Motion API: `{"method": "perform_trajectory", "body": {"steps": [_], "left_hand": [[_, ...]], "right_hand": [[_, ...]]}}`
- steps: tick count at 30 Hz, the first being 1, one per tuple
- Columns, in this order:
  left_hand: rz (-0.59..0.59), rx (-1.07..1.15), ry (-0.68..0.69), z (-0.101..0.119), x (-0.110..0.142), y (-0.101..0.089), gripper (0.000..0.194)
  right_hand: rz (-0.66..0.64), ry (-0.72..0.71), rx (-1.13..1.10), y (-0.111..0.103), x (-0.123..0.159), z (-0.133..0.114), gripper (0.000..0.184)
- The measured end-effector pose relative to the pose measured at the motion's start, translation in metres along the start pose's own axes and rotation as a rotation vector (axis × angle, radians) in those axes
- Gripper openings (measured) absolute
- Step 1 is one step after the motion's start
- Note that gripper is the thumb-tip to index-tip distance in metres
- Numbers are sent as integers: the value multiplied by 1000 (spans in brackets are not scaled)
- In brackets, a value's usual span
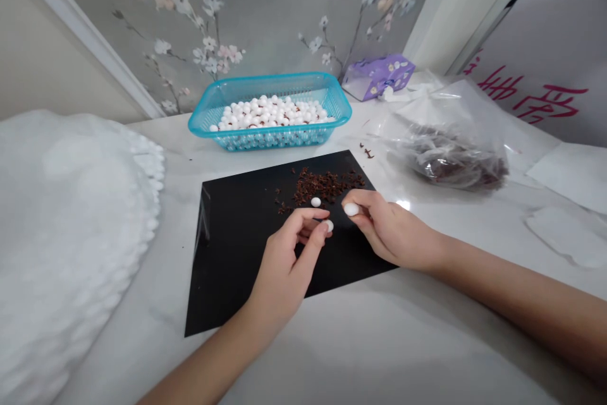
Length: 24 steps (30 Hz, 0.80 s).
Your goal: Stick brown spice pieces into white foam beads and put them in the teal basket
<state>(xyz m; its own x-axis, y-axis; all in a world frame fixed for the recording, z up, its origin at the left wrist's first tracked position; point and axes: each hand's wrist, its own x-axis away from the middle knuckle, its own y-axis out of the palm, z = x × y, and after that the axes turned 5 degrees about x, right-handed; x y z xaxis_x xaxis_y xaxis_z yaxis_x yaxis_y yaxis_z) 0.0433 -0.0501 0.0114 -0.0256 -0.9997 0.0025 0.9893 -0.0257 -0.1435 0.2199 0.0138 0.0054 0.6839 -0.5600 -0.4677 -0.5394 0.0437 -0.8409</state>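
Note:
Between the thumb and fingers of my left hand (291, 250) is a small white ball (330, 226). My right hand (386, 225) pinches another white ball (351, 209), a short way to the right of the left hand's fingertips. Just beyond both hands, a loose white ball (315, 201) lies on the black mat (232, 266). Small dark brown stem-like pieces (320, 185) are heaped on the mat near its far edge. Whether either held ball has a brown piece in it cannot be made out.
A blue plastic basket (269, 133) of white balls stands behind the mat, brown bits among them. At left bulges a large bag of white balls (71, 222). On the right are a clear bag of brown pieces (450, 152) and a purple tissue pack (379, 75).

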Motion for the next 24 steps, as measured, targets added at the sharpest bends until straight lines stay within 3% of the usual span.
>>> {"method": "perform_trajectory", "body": {"steps": [9,15,24], "left_hand": [[36,68,-32,-3,0,1,21],[128,94,-33,-4,-1,2,23],[32,-39,-22,-1,-2,0,12]], "right_hand": [[-98,92,-101,-3,-3,-4,13],[-148,90,-110,-4,-4,-4,13],[-151,30,-50,0,-1,-4,16]]}}
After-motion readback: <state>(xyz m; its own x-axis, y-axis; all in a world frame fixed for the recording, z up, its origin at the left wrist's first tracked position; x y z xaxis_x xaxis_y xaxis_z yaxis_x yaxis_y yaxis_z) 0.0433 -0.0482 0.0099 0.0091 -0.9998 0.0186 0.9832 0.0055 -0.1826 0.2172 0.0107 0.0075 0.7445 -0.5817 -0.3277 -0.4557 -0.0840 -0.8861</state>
